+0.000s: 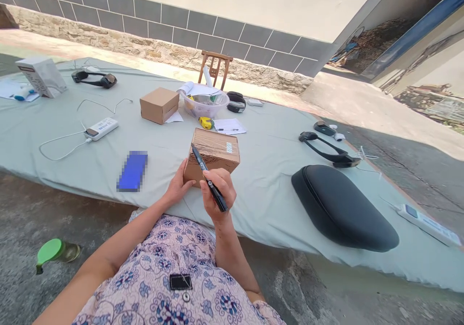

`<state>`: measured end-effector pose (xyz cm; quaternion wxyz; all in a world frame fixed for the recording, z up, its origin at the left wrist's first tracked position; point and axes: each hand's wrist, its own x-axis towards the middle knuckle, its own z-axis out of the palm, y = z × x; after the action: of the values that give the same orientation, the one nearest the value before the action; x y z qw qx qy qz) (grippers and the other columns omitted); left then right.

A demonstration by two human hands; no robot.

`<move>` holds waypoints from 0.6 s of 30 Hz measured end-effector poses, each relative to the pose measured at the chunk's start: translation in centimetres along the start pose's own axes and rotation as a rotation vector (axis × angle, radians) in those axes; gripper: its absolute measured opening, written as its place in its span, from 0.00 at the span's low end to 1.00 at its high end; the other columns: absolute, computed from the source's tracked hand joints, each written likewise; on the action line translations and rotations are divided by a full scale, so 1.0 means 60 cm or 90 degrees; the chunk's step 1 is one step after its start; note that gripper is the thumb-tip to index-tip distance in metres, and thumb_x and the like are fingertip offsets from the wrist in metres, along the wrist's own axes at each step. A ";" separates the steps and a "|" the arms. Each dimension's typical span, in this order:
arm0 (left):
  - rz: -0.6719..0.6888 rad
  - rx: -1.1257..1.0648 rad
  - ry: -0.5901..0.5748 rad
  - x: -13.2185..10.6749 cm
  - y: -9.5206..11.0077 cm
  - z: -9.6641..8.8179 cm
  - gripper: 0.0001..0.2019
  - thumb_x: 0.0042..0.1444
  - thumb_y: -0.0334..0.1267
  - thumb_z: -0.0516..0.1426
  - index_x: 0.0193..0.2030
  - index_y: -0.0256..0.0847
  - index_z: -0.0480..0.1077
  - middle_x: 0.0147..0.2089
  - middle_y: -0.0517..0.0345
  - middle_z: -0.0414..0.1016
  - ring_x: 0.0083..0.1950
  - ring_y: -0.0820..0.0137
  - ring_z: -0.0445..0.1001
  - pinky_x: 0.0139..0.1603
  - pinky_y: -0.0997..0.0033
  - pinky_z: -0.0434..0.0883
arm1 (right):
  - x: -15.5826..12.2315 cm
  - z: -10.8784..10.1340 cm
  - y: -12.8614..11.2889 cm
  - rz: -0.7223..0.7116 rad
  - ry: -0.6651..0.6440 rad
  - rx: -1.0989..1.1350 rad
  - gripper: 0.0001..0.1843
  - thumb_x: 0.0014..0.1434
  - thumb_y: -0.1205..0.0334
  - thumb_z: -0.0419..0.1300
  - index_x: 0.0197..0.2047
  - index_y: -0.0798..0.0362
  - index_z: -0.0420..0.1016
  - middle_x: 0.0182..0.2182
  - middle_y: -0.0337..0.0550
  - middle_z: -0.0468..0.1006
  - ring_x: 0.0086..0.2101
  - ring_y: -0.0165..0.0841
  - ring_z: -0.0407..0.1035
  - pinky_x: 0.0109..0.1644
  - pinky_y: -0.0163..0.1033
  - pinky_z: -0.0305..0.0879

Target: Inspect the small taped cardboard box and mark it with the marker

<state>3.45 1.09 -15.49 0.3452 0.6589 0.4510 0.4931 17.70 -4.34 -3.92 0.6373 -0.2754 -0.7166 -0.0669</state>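
A brown cardboard box (pixel 216 155) with a small white label sits near the front edge of the cloth-covered table (pixel 268 170). My left hand (pixel 177 185) rests against the box's near left side, fingers curled on it. My right hand (pixel 217 189) is closed round a black marker pen (pixel 209 180), whose tip points up and left and lies over the box's near top edge.
A second cardboard box (pixel 159 104), a clear plastic bowl (pixel 204 103), a yellow tape measure (pixel 206 122), papers, a white power bank (pixel 101 128) with cable, a blue phone (pixel 132 171), black headsets (pixel 328 149) and a black case (pixel 342 208) lie on the table. A green-lidded bottle (pixel 54 252) lies on the ground.
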 end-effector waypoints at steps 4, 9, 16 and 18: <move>-0.033 0.000 -0.008 0.001 0.000 -0.003 0.43 0.59 0.41 0.59 0.76 0.43 0.41 0.77 0.45 0.51 0.76 0.57 0.53 0.76 0.51 0.53 | -0.016 -0.015 0.020 0.005 0.062 -0.033 0.13 0.65 0.65 0.57 0.53 0.44 0.70 0.37 0.40 0.76 0.37 0.34 0.72 0.43 0.43 0.71; -0.012 0.019 -0.016 0.002 -0.008 -0.001 0.40 0.60 0.39 0.57 0.76 0.45 0.43 0.77 0.48 0.50 0.77 0.57 0.52 0.76 0.49 0.52 | -0.053 -0.067 0.109 0.272 0.187 -0.203 0.16 0.64 0.56 0.57 0.54 0.50 0.71 0.45 0.48 0.74 0.45 0.39 0.71 0.53 0.50 0.68; 0.004 0.009 -0.006 0.002 -0.009 -0.003 0.39 0.60 0.41 0.57 0.75 0.44 0.45 0.77 0.46 0.51 0.77 0.56 0.51 0.77 0.49 0.51 | -0.156 -0.089 0.197 0.658 -0.148 -0.471 0.30 0.56 0.52 0.59 0.60 0.57 0.71 0.51 0.61 0.74 0.54 0.51 0.66 0.58 0.56 0.59; -0.005 0.009 0.003 0.000 -0.006 -0.002 0.40 0.59 0.42 0.58 0.75 0.45 0.46 0.76 0.46 0.52 0.77 0.55 0.52 0.76 0.48 0.51 | -0.173 -0.083 0.196 0.653 -0.210 -0.531 0.29 0.57 0.53 0.60 0.59 0.56 0.72 0.52 0.61 0.73 0.54 0.52 0.65 0.59 0.57 0.57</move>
<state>3.22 1.22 -15.75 0.3415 0.6581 0.4582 0.4903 28.09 0.11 -15.92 0.3113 -0.8095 -0.4976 0.0156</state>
